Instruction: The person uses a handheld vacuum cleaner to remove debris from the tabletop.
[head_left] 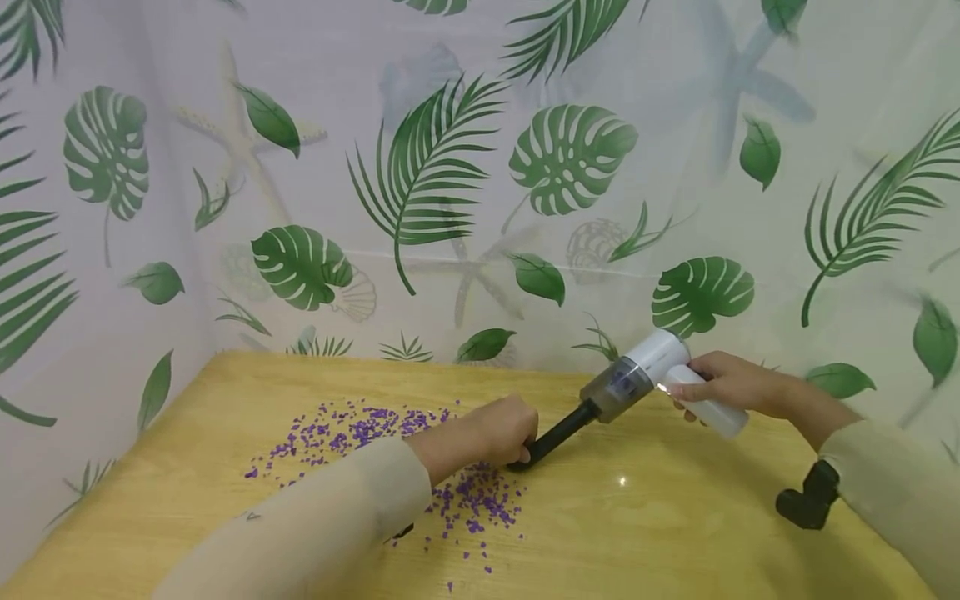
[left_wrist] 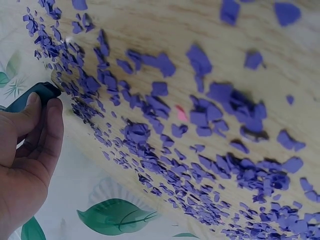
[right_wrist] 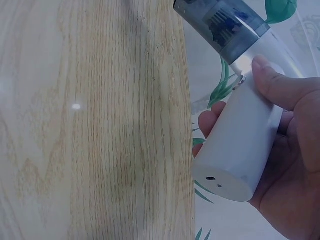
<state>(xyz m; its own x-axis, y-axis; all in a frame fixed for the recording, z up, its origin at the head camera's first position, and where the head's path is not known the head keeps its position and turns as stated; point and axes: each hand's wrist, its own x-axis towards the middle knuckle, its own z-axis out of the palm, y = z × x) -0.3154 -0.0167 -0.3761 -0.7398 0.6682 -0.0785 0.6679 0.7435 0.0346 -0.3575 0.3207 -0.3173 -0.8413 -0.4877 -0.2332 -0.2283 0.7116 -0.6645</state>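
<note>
A white handheld vacuum cleaner [head_left: 660, 358] with a clear dust cup [head_left: 618, 387] and a black nozzle [head_left: 562, 435] slants down to the table. My right hand [head_left: 727, 385] grips its white handle [right_wrist: 240, 145], thumb along the top. Near the nozzle's tip, my left hand [head_left: 504, 429] pinches the black tube between thumb and fingers, which the left wrist view shows from the side. Purple paper scraps [head_left: 480, 496] lie scattered around the tip and to its left. Some purple bits show inside the dust cup [right_wrist: 225, 27].
The yellowish wooden table [head_left: 660, 517] meets a leaf-printed cloth [head_left: 465, 167] at its back and left. More purple scraps [head_left: 352, 429] spread behind the left forearm. One pink scrap [left_wrist: 181, 113] lies among them. A black camera mount [head_left: 810, 497] sticks out from the right sleeve.
</note>
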